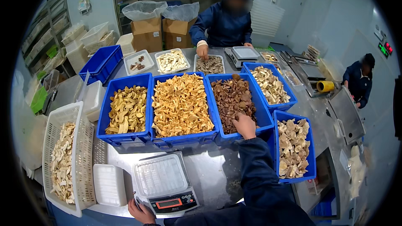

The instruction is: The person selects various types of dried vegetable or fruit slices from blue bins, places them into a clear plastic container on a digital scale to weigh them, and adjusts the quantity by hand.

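My right hand (246,126) reaches into a blue plastic bin (268,122) of dark brown dried mushroom pieces (234,95); its fingertips are among the pieces, so its grip is hidden. At the lower left edge of a digital scale (193,199) rests my left hand (141,212), fingers slightly spread, with a small brown piece (134,192) close by. A clear plastic tray (161,175) lies on the scale's platform. Left of the brown pieces are bins of golden-orange dried mushrooms (182,103) and yellowish dried slices (128,110).
A stack of plastic trays (109,185) stands beside a white basket (84,175) of pale slices. Two bins of pale dried mushrooms (293,147) are on the right. Across the table a co-worker (224,22) touches a tray of grey-brown pieces (213,66); another person (359,78) stands far right.
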